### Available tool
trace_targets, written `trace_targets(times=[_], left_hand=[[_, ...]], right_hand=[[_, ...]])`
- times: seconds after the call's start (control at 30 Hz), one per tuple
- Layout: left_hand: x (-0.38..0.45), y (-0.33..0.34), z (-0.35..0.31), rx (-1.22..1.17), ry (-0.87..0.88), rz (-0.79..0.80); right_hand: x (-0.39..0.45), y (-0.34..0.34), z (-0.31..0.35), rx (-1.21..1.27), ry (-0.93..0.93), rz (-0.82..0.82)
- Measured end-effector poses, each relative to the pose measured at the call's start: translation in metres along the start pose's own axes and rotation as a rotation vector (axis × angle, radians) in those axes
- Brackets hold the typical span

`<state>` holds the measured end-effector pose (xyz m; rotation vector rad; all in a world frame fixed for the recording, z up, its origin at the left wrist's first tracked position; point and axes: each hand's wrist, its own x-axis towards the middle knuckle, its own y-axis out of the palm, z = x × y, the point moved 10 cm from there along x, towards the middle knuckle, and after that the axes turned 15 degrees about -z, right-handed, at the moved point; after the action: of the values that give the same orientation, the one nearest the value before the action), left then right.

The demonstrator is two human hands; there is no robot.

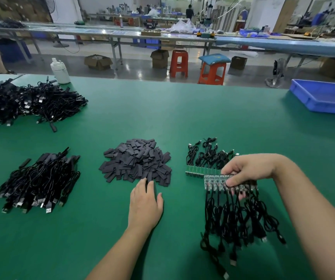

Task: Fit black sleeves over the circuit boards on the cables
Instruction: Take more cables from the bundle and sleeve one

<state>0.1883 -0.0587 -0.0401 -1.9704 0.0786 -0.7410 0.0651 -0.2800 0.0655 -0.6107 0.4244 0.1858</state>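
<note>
- No legible text, brand, number or sign anywhere in view.
- White plastic bottle [60, 70] at far edge of green counter [182, 118]: no readable label.
- Brown cardboard boxes [98, 62] on the floor: any markings too blurred to read.
- Blue cushion [214, 58] on orange stool: faint yellowish print, unreadable.

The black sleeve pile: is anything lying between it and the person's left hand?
Nothing visible does. The left hand lies on the green table with its fingers already touching the near edge of the sleeve pile. The right hand grips a row of circuit boards with cables, off to the side.
</note>
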Motion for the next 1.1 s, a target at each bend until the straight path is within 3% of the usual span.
trace_targets(times=[0.27, 0.5, 0.6, 0.73, 0.83, 1.1], left_hand=[[0.003, -0.015, -0.011, -0.059, 0.083, -0.131], [0.001, -0.029, -0.025, -0.132, 0.198, -0.201], [0.001, -0.027, -0.044, -0.310, 0.117, -0.071], [0.000, 0.003, -0.084, -0.650, -0.240, 0.265], [0.001, 0.018, -0.113, -0.767, -0.389, 0.425], [0.011, 0.022, -0.120, -0.671, -0.408, 0.426]], right_hand=[[0.030, -0.013, -0.031, -0.387, 0.144, -0.241], [0.044, -0.010, -0.037, -0.361, 0.129, -0.453], [0.047, -0.013, -0.040, -0.360, 0.117, -0.556], [0.048, -0.013, -0.035, -0.343, 0.083, -0.603], [0.047, -0.012, -0.025, -0.363, 0.044, -0.629], [0.047, 0.001, -0.008, -0.256, -0.071, -0.724]])
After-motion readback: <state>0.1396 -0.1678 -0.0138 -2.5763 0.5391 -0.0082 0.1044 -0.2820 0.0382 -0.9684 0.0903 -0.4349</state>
